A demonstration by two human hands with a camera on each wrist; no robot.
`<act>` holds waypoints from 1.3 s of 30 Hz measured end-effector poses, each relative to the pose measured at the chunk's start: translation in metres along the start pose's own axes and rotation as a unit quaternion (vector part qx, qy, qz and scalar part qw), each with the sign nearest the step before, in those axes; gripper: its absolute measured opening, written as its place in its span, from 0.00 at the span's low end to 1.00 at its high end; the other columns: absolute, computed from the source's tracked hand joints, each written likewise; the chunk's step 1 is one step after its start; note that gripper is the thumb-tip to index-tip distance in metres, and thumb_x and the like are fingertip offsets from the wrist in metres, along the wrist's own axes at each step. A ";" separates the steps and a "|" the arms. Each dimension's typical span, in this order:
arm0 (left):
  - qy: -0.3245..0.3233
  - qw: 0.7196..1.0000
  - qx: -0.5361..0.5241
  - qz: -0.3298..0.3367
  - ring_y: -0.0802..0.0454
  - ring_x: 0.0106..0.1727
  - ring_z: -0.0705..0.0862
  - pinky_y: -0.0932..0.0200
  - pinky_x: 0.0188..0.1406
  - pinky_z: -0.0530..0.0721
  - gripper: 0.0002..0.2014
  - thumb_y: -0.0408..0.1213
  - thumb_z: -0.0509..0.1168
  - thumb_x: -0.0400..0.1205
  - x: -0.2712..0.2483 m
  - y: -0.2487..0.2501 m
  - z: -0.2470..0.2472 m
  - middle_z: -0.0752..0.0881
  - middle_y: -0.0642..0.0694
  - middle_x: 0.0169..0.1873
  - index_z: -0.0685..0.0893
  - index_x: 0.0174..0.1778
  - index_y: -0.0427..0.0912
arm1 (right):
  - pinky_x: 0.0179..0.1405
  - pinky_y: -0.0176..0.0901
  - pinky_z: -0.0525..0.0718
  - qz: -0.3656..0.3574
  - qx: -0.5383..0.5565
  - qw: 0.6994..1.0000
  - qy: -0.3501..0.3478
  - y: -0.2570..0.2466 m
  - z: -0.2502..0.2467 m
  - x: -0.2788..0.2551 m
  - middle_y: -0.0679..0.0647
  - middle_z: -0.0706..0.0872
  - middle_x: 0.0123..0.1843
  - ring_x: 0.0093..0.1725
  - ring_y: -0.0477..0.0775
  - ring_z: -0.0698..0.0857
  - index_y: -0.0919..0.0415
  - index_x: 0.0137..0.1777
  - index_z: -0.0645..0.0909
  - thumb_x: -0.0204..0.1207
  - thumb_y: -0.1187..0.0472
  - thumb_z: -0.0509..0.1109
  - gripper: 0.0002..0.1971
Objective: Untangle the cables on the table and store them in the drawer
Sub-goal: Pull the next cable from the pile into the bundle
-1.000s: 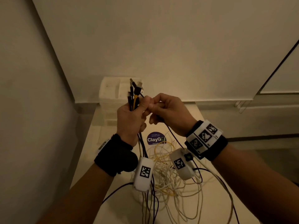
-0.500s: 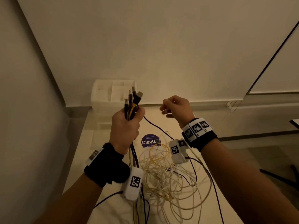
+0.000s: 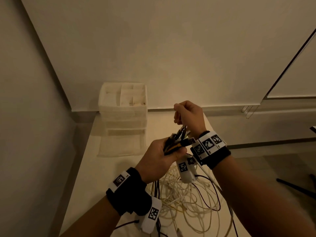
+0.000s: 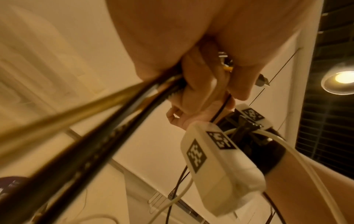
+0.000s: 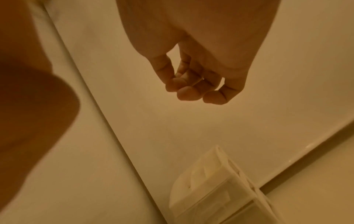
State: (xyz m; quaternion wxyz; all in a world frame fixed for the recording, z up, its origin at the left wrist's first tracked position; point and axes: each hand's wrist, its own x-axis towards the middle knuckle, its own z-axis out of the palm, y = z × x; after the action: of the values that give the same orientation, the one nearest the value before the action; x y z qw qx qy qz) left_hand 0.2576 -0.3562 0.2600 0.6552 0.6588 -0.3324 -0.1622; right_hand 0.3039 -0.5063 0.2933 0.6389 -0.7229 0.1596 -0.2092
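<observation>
A pale table (image 3: 109, 170) stood in the corner of a dim, plain-walled room. Nearest us, a loose tangle of white cables (image 3: 186, 200) and thin dark ones lay spread on the tabletop below our wrists. Above it, our left hand (image 3: 159, 161) was closed around a bundle of cable ends (image 3: 177, 145), black and yellow, with the plugs sticking out past the thumb toward the right wrist; the wrist view showed the cords running taut from that fist. Just beyond, our right hand (image 3: 189, 115) was raised with its fingers curled and the fingertips (image 5: 188, 94) drawn together; we could not tell whether a thin cord was pinched there. Farthest back, against the wall, sat a white drawer unit (image 3: 123, 115), its top tray (image 3: 124, 95) divided into compartments, its bottom drawer (image 3: 120, 145) pulled out.
</observation>
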 end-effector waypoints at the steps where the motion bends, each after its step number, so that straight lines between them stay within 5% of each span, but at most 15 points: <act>1: 0.004 1.000 -0.016 -0.010 0.70 0.21 0.77 0.78 0.24 0.71 0.04 0.28 0.65 0.83 -0.001 -0.003 -0.001 0.80 0.64 0.19 0.84 0.47 0.35 | 0.25 0.38 0.77 0.012 0.013 1.000 -0.004 0.001 0.000 -0.002 0.56 0.81 0.26 0.23 0.50 0.78 0.65 0.38 0.80 0.78 0.64 0.68 0.08; 4: 0.009 1.000 -0.014 -0.006 0.65 0.25 0.80 0.74 0.30 0.75 0.06 0.32 0.69 0.81 -0.008 -0.007 -0.003 0.84 0.54 0.26 0.88 0.49 0.33 | 0.29 0.42 0.76 0.044 0.057 0.997 -0.012 0.003 0.001 -0.006 0.56 0.80 0.26 0.24 0.51 0.77 0.65 0.38 0.80 0.78 0.63 0.67 0.07; 9: 0.010 0.999 -0.023 0.040 0.59 0.48 0.90 0.64 0.49 0.85 0.17 0.25 0.71 0.77 -0.017 -0.008 0.002 0.92 0.56 0.42 0.90 0.47 0.56 | 0.29 0.40 0.75 0.065 -0.036 0.997 0.022 0.015 0.007 -0.001 0.54 0.82 0.26 0.27 0.51 0.80 0.63 0.37 0.81 0.75 0.64 0.66 0.07; 13: 0.000 0.999 0.001 0.040 0.40 0.47 0.90 0.41 0.51 0.88 0.06 0.36 0.73 0.76 -0.016 -0.013 0.006 0.92 0.40 0.43 0.91 0.48 0.43 | 0.28 0.42 0.73 0.110 -0.071 0.990 0.056 0.035 0.008 0.001 0.53 0.83 0.25 0.27 0.53 0.81 0.66 0.39 0.83 0.72 0.62 0.65 0.07; 16: -0.011 0.998 0.025 0.060 0.43 0.43 0.90 0.45 0.45 0.89 0.07 0.32 0.73 0.76 -0.019 -0.016 0.012 0.91 0.40 0.41 0.91 0.49 0.36 | 0.29 0.42 0.73 0.129 -0.076 0.987 0.064 0.042 0.008 0.000 0.54 0.82 0.24 0.26 0.53 0.80 0.64 0.37 0.82 0.70 0.62 0.66 0.06; 22: -0.036 0.998 0.041 0.039 0.43 0.43 0.90 0.40 0.44 0.87 0.10 0.35 0.74 0.76 -0.020 -0.023 0.011 0.92 0.42 0.42 0.91 0.51 0.38 | 0.28 0.41 0.72 0.132 -0.092 0.985 0.062 0.045 0.001 0.001 0.55 0.83 0.25 0.26 0.53 0.80 0.64 0.36 0.81 0.70 0.63 0.66 0.06; 28: -0.027 0.992 0.085 0.093 0.54 0.38 0.89 0.53 0.38 0.88 0.08 0.28 0.72 0.73 -0.012 -0.022 0.017 0.92 0.47 0.38 0.91 0.46 0.39 | 0.32 0.44 0.76 0.135 -0.097 0.985 0.048 0.050 -0.003 -0.001 0.55 0.83 0.26 0.28 0.55 0.81 0.64 0.36 0.81 0.71 0.63 0.66 0.06; 34: 0.114 0.993 -0.026 0.029 0.57 0.45 0.90 0.60 0.50 0.87 0.19 0.23 0.76 0.71 -0.001 -0.024 0.001 0.92 0.60 0.37 0.92 0.38 0.58 | 0.35 0.43 0.81 0.005 -0.177 0.984 -0.018 0.047 -0.017 -0.019 0.51 0.84 0.28 0.28 0.46 0.81 0.62 0.37 0.82 0.75 0.62 0.69 0.06; 39: 0.279 0.957 0.068 -0.035 0.63 0.43 0.88 0.71 0.46 0.81 0.12 0.28 0.79 0.69 0.021 -0.031 -0.049 0.91 0.58 0.41 0.92 0.47 0.42 | 0.34 0.46 0.82 -0.023 -0.188 0.982 -0.014 0.038 -0.060 -0.020 0.54 0.85 0.28 0.27 0.49 0.81 0.65 0.41 0.83 0.78 0.64 0.69 0.06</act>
State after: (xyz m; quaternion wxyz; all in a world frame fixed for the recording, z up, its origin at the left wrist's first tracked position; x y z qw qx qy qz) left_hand 0.3120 -0.3355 0.2388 0.6692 0.7322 -0.1234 0.0282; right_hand 0.2583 -0.5526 0.2596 0.4886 -0.8365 0.1705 -0.1802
